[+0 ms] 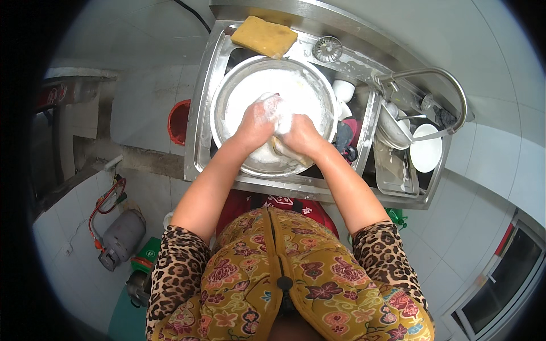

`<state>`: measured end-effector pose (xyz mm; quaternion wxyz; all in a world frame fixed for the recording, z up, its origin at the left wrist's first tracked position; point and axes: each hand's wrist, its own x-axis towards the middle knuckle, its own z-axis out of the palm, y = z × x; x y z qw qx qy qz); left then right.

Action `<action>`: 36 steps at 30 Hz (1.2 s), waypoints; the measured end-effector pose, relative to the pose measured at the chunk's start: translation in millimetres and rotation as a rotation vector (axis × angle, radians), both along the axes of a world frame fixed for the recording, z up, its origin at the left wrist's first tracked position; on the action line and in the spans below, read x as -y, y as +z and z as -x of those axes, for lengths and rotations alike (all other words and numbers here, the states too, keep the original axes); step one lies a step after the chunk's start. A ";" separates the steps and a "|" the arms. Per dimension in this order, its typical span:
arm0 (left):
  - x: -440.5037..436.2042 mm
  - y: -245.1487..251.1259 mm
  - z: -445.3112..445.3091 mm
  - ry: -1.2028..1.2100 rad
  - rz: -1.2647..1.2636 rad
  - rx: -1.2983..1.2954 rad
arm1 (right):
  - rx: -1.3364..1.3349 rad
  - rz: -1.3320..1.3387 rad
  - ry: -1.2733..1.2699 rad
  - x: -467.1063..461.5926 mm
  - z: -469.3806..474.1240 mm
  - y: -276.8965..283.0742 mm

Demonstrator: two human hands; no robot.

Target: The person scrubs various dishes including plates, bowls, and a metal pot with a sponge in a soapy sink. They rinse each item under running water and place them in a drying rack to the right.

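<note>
A large round metal basin [217,123] sits over the sink bowl, holding white suds [245,91]. My left hand [257,122] and my right hand [302,135] are close together above the suds, fingers curled. Between them is a foam-covered cloth [290,152]; its beige end hangs below my right hand towards the basin's near rim. Thick foam hides the fingertips and most of the cloth.
A yellow sponge [264,36] lies at the sink's back edge, left of a metal drain strainer [327,49]. A curved faucet [452,85] arches over bowls [426,147] and a metal tray [396,170] on the right. A white cup [344,91] stands beside the basin.
</note>
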<state>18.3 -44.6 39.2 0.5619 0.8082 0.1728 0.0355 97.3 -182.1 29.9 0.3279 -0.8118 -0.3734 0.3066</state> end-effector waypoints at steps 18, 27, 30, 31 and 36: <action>-44.2 20.6 6.7 -0.542 -0.360 -0.067 | 0.030 0.535 0.271 -1.2 -11.6 22.0; -55.5 30.8 31.9 -0.478 -0.498 -0.335 | 0.191 0.499 0.349 -10.2 -23.7 35.9; -30.7 16.5 36.1 -0.380 -0.433 -0.343 | 0.344 0.463 0.462 -17.3 -23.2 46.9; -22.5 11.3 36.9 -0.318 -0.395 -0.344 | 0.399 0.390 0.482 -18.2 -24.6 47.9; -0.7 -2.8 41.7 0.048 0.140 -0.249 | 0.145 -0.048 -0.100 -12.8 -33.0 25.4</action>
